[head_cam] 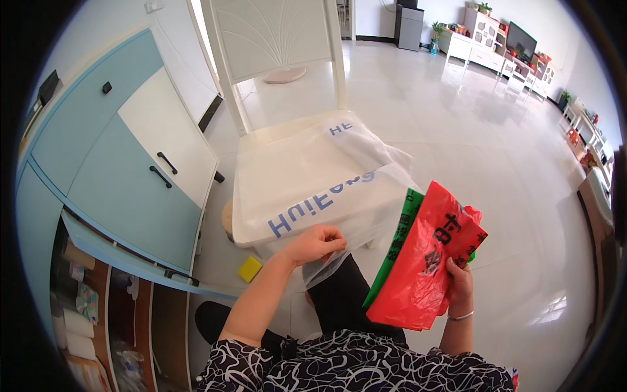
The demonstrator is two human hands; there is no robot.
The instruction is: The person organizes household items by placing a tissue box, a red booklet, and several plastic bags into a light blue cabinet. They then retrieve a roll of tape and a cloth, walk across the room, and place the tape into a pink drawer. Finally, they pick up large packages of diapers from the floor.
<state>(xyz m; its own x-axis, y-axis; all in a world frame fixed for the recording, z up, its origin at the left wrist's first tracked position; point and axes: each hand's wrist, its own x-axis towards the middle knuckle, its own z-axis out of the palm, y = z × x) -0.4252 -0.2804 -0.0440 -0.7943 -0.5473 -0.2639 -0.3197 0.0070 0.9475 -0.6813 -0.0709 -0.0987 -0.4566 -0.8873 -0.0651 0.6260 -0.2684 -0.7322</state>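
Note:
A translucent plastic bag [313, 196] with blue lettering lies spread over the seat of a white chair [279, 34], its near edge hanging down in front. My left hand [316, 245] pinches that near edge between thumb and fingers. To the right, my right hand [460, 279] grips a folded red plastic bag [416, 279] bearing black writing, together with a green plastic bag [399, 235] behind it. Both coloured bags are held up beside the chair, above my leg and the floor.
A blue and white cabinet [132, 147] stands at the left, its lower compartment [122, 313] open with plastic bags and packets on shelves. A yellow sponge-like block [250, 269] rests on the tiled floor [455, 161]. A television [520, 43] and white furniture are far off at the upper right.

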